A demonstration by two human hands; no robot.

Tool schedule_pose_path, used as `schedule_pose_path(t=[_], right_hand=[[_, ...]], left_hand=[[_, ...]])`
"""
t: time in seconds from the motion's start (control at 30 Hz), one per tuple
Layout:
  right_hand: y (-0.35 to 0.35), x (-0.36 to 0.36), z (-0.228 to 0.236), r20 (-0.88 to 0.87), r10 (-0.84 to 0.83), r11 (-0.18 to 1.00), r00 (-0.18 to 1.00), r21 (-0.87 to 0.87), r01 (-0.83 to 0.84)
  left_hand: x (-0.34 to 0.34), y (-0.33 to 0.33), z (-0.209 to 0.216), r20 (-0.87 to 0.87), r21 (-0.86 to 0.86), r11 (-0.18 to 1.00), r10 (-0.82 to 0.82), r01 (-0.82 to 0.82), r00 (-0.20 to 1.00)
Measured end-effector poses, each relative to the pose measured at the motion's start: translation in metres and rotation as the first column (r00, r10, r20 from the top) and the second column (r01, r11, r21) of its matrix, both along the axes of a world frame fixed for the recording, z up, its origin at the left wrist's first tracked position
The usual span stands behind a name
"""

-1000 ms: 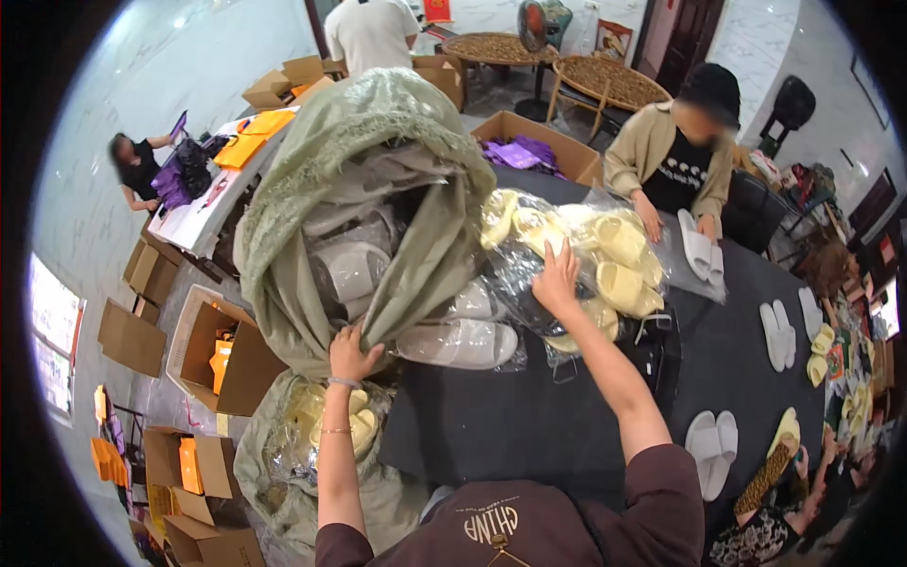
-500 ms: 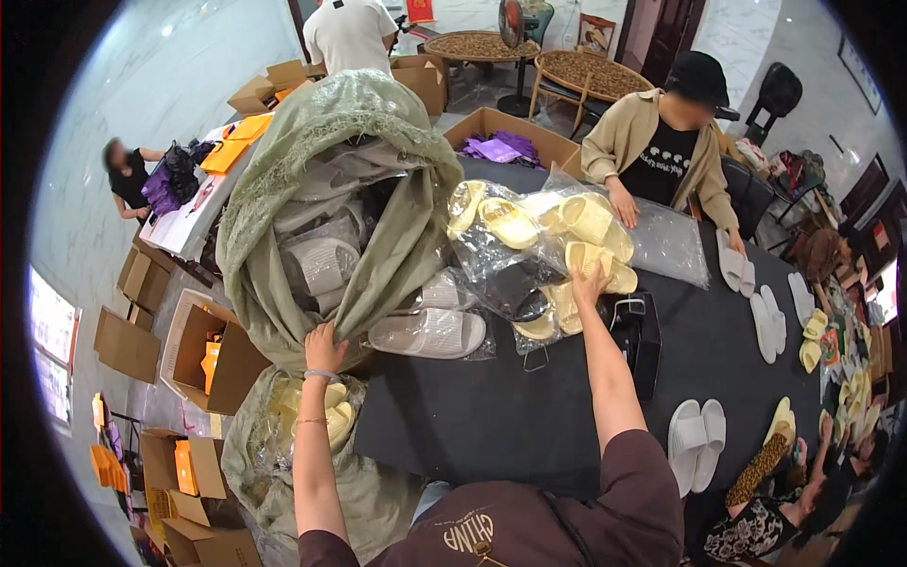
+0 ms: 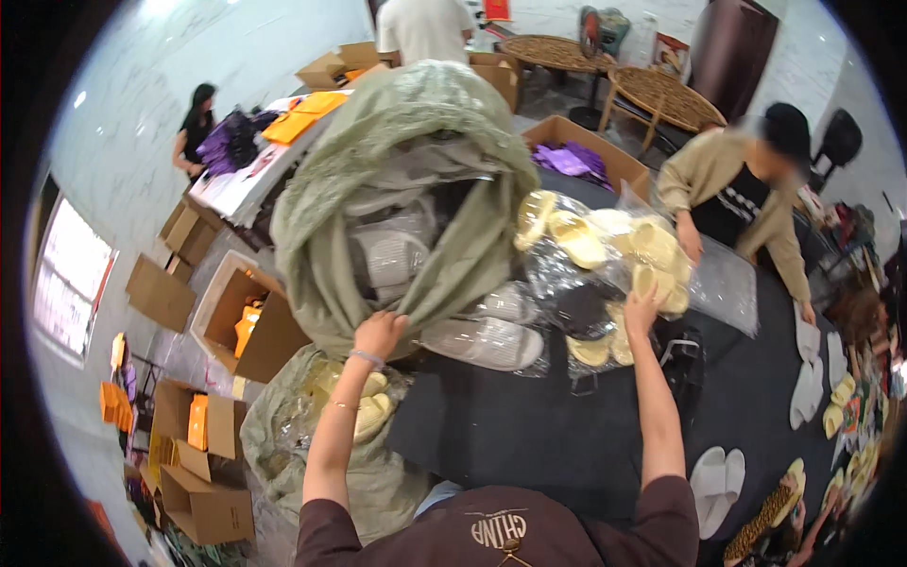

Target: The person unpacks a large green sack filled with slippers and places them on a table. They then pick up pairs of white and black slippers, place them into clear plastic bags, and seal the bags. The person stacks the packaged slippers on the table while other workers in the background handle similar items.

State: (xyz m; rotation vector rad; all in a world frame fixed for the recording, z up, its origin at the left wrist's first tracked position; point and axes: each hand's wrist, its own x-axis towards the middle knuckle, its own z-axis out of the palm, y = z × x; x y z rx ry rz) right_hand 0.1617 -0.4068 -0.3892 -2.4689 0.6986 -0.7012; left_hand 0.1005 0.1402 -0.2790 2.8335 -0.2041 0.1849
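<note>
My left hand (image 3: 381, 333) grips the lower edge of a large green woven sack (image 3: 321, 274), its fingers closed on the cloth. Grey ribbed slippers (image 3: 395, 257) in clear plastic show inside the sack's mouth. More bagged grey slippers (image 3: 487, 343) lie on the table just right of that hand. At the right of the pile, my right hand (image 3: 643, 314) has its fingers curled over a pale yellow slipper (image 3: 654, 281); the fingertips are partly blurred. Other yellow slippers (image 3: 578, 238) in clear bags lie heaped beyond it, around a dark bagged item (image 3: 584, 310).
A second sack (image 3: 283, 425) with yellow slippers stands at lower left. Cardboard boxes (image 3: 203, 501) line the left floor. A co-worker in a beige shirt (image 3: 694, 175) stands across the black table (image 3: 529, 425), beside flat clear bags (image 3: 726, 286). Loose grey slippers (image 3: 716, 487) lie at right.
The whole scene has shifted right in the picture as my head turned. Both hands stay at the same places, the left at the sack's edge and the right at the yellow slippers.
</note>
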Motion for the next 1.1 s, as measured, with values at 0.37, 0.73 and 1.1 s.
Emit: schedule_pose_path(t=[0.37, 0.73, 1.1], right_hand=[[0.252, 0.085, 0.203, 0.261, 0.809, 0.582, 0.527, -0.228, -0.78], [0.351, 0.249, 0.262, 0.326, 0.683, 0.721, 0.654, -0.445, -0.532], [0.369, 0.243, 0.322, 0.825, 0.274, -0.59, 0.494, 0.55, -0.591]], left_hand=[[0.189, 0.038, 0.168, 0.694, 0.097, 0.992, -0.01, -0.079, 0.72], [0.222, 0.068, 0.247, 0.164, -0.986, -0.07, -0.205, 0.153, 0.965], [0.084, 0.112, 0.276, 0.261, -0.849, 0.386, -0.287, 0.36, 0.922]])
